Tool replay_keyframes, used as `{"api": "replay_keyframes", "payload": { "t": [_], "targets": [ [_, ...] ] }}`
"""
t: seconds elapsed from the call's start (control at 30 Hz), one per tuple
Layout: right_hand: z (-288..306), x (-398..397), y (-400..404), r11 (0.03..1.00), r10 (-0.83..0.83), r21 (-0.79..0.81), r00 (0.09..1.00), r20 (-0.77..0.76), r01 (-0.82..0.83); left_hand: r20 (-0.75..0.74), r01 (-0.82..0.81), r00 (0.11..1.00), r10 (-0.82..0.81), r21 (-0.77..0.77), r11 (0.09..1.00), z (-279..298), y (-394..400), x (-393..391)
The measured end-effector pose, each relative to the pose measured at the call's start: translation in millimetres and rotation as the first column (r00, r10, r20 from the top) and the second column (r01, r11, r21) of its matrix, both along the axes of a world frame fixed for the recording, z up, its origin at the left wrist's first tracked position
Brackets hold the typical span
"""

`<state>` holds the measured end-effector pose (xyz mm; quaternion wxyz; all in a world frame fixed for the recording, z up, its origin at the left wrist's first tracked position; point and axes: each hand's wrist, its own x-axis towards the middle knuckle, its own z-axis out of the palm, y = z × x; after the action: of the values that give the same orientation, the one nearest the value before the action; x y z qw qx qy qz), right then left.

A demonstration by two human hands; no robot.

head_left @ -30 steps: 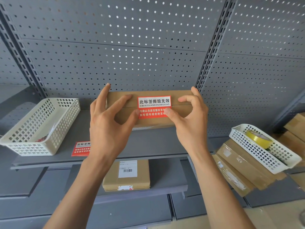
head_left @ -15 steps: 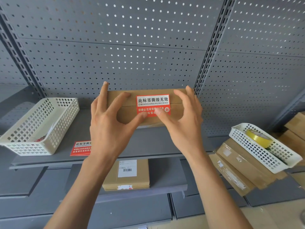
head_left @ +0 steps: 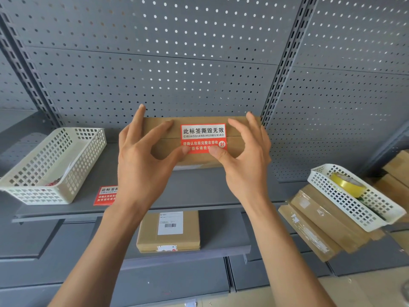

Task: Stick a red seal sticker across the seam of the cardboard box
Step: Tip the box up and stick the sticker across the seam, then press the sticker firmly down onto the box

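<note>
Pressing is the step in hand: the red seal sticker already lies across the seam of the cardboard box, which rests on the upper shelf against the perforated back panel. Both hands are spread rather than closed. The left hand has its thumb on the sticker's lower left corner, with the other fingers splayed over the left part of the box top. The right hand has its thumb on the lower right edge, with the other fingers arched over the right end of the box; whether those fingertips touch the cardboard cannot be told.

To finish well, the thumbs would best slide outward from the seam line toward the corners, so no air stays under the film and the bottom edge bonds flat. The splayed fingers should keep the box from sliding back.

The sticker's white band reads "此标签撕毁无效", with "CIBIAOQIANSIHUIWUXIAO" beneath. On the red part white text reads "请确认包装完整在签收", and a second line is partly hidden by the thumbs. A round "封" mark sits at its right.

A spare red sticker with the same heading lies on the shelf near the left basket. On the lower shelf, a smaller box carries a white barcode label too small to read. A right basket holds a yellow tape roll.
</note>
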<state>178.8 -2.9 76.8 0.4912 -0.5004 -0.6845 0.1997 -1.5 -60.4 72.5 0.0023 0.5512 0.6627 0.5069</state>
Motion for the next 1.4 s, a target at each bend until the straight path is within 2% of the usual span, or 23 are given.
{"api": "replay_keyframes", "payload": {
  "t": [0.47, 0.53, 0.63, 0.7, 1.23, 1.4],
  "targets": [
    [-2, 11, -2, 0.998, 0.052, 0.028, 0.984, -0.172, -0.048, -0.03, 0.001, 1.0, -0.002, -0.018, 1.0, 3, -3, -3],
    [-2, 3, -6, 1.0, 0.014, 0.012, 0.992, -0.127, -0.013, -0.031, -0.024, 0.999, 0.023, -0.013, 1.0, 3, -2, 2],
    [-1, -8, -9, 0.999, -0.037, 0.002, 0.998, 0.042, 0.037, -0.064, -0.054, 0.997, 0.054, -0.006, 0.999, 0, -1, 7],
    [-2, -11, -9, 0.999, -0.04, -0.009, 0.996, 0.081, 0.041, -0.077, -0.065, 0.995, 0.066, 0.008, 0.998, -3, 0, 6],
    [-8, -2, -9, 0.998, -0.037, 0.052, 0.999, -0.018, 0.038, -0.068, -0.032, 0.997, 0.032, 0.005, 0.999, -5, -4, -4],
    [-7, 0, -10, 0.997, -0.044, 0.063, 0.991, -0.129, 0.052, -0.029, -0.041, 0.999, 0.043, 0.041, 0.998, 3, -6, -5]
  ]
}}
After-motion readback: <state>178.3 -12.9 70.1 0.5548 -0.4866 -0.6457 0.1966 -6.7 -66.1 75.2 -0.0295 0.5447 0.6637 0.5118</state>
